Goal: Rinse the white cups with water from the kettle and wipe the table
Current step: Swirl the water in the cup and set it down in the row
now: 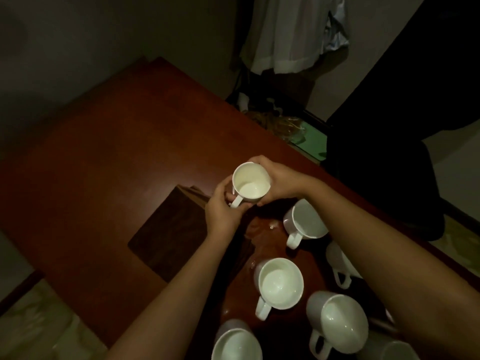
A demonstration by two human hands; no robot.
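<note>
1. Round white ceramic cup [251,184]: held above the reddish-brown wooden table [109,157], mouth up.
2. Left hand [223,211]: fingers curled round the cup's handle side.
3. Right hand [279,181]: wrapped round the cup's opposite wall.
4. Other white cups [281,283]: standing on the table nearer the person.

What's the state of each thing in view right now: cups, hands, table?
held cup: lifted off the table, tilted, mouth toward the camera.
left hand: grips the held cup at its handle.
right hand: wraps the held cup's side.
centre cup: upright on the table, untouched.
other white cups: standing on the table, untouched.
table: wet, puddle among the cups.
dark mat: lying flat.
</note>
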